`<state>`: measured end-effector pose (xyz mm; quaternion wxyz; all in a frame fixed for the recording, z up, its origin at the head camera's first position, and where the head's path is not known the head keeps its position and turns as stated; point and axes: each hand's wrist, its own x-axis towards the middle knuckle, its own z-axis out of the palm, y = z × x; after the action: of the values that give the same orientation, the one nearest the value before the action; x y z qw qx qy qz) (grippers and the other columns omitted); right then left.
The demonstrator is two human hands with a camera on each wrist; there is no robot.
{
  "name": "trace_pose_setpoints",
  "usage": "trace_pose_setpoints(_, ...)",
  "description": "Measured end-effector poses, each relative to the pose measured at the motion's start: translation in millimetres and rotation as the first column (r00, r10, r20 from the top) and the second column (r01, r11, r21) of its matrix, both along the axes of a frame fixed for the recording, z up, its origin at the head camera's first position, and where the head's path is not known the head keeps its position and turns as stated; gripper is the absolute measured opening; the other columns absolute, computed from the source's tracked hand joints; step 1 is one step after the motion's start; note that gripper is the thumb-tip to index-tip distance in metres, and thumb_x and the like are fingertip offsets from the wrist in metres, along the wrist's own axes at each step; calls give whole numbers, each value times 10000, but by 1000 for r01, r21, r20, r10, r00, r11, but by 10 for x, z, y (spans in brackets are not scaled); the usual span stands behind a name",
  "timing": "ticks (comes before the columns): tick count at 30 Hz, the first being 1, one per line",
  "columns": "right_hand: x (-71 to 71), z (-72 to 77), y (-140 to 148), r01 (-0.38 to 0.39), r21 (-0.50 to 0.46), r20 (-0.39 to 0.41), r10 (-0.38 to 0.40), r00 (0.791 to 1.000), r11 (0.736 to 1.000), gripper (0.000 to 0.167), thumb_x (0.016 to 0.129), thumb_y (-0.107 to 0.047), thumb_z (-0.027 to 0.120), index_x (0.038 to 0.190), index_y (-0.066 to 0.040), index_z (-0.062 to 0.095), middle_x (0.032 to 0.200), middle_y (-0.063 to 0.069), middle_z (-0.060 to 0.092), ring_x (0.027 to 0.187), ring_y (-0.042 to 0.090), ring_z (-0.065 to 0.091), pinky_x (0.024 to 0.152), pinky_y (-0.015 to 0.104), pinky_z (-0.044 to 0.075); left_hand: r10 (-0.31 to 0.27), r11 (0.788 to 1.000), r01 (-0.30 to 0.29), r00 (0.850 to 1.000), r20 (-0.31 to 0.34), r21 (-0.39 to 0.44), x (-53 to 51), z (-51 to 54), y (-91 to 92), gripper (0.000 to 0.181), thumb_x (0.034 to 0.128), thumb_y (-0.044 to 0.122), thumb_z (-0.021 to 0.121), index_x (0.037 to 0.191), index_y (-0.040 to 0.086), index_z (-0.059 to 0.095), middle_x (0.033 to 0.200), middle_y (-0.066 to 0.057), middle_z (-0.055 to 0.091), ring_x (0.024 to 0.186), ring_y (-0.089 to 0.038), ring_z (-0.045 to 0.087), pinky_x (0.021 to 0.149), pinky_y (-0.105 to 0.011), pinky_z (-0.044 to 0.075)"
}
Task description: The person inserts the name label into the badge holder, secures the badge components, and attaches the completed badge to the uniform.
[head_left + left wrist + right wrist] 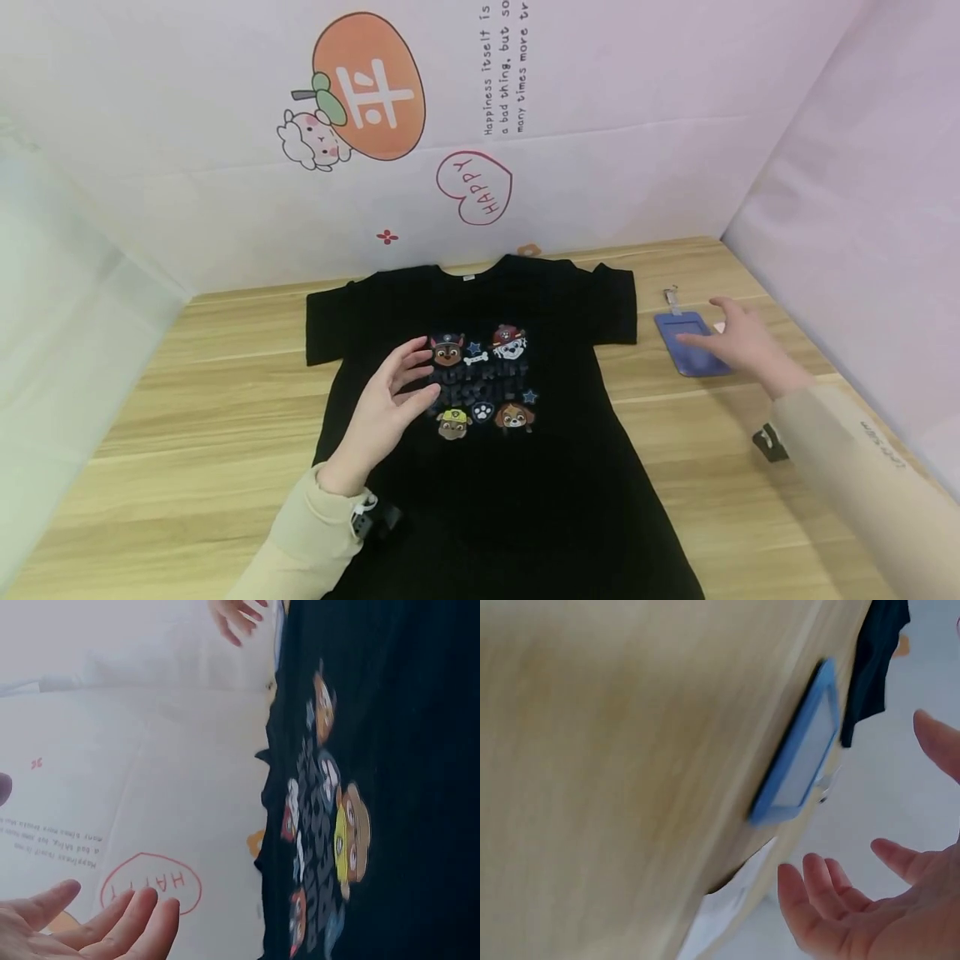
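A black T-shirt (480,483) with a cartoon dog print lies spread flat, its neck toward the back wall. My left hand (386,408) hovers over the print's left side with fingers spread and loosely bent, holding nothing. To the right of the shirt lies a blue badge holder (681,354) with a metal clip (671,296) at its top. My right hand (738,337) is above the holder's right edge, thumb and fingers apart, nothing between them. In the right wrist view the badge holder (799,754) lies apart from my fingers. Beside it is a white flat piece (731,904), mostly hidden by my hand in the head view.
The wooden table (187,417) ends at a white printed cloth (585,125) behind and at pale cloth sides. A small dark object (769,443) shows beside my right sleeve. A dark wrist device (378,518) sits at my left cuff.
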<state>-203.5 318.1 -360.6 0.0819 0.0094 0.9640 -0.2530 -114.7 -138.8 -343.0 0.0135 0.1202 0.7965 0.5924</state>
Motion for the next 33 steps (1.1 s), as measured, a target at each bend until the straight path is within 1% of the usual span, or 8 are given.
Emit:
trace_pose_setpoints(2,-38,-16,42,-9,-15,25,9,1000,1000,1029,868,-525,602,1433,149,68,1378,465,194,1216,611,273,988,694,263,-25,998,22,999,48,63,1,13,7,544,927,91,557,1427,66,347,1385,-186,466,1255,-355,470,1009,-497,422)
trace_pose_setpoints(5,-96,-38,93,-4,-32,71,6,997,999,1057,857,-513,623,1429,156,37,1366,459,219,1192,596,322,991,679,280,-63,987,44,991,120,156,6,33,24,516,943,100,506,1427,61,334,1382,-202,465,1266,-373,454,1017,-484,420)
trace_pose_setpoints(9,-135,-52,129,11,-42,114,-6,993,999,1073,843,-488,651,1428,155,23,1359,458,220,1207,597,300,1010,684,239,-97,972,55,980,173,229,5,22,52,494,953,95,453,1425,41,317,1380,-236,441,1271,-392,437,1011,-472,430)
trace_pose_setpoints(14,-131,-60,111,-4,-33,105,8,994,999,1063,812,-445,700,1415,174,80,1340,455,249,1178,590,340,998,677,264,-117,950,39,964,239,311,-18,-27,97,495,949,108,438,1421,26,313,1387,-283,404,1265,-385,438,1011,-485,427)
trace_pose_setpoints(18,-140,-72,81,-16,-17,108,17,994,1000,1056,792,-416,725,1409,179,107,1348,461,229,1195,608,294,994,683,261,-158,925,38,944,291,378,-28,-57,140,495,950,153,427,1414,28,313,1409,-294,368,1265,-375,435,1024,-497,409)
trace_pose_setpoints(21,-158,-91,72,-12,0,122,12,992,1000,1041,793,-387,725,1408,182,106,1354,458,221,1212,610,265,1002,684,252,-183,914,42,931,317,403,-35,-77,174,497,954,171,422,1414,24,308,1410,-280,368,1266,-375,430,1025,-493,408)
trace_pose_setpoints(28,-194,-108,72,11,2,153,-11,988,1000,1062,781,-394,730,1409,181,94,1359,453,206,1219,610,251,1006,685,246,-202,902,34,914,351,431,-64,-105,269,496,960,166,423,1413,6,297,1379,-247,414,1208,-292,487,1001,-437,430)
trace_pose_setpoints(33,-199,-116,60,11,-9,158,-9,987,1000,1095,760,-415,745,1415,170,91,1368,450,196,1226,609,242,1009,683,245,-210,896,24,902,377,443,-91,-138,323,497,965,169,430,1406,-13,292,1378,-240,416,1226,-306,468,1019,-454,411)
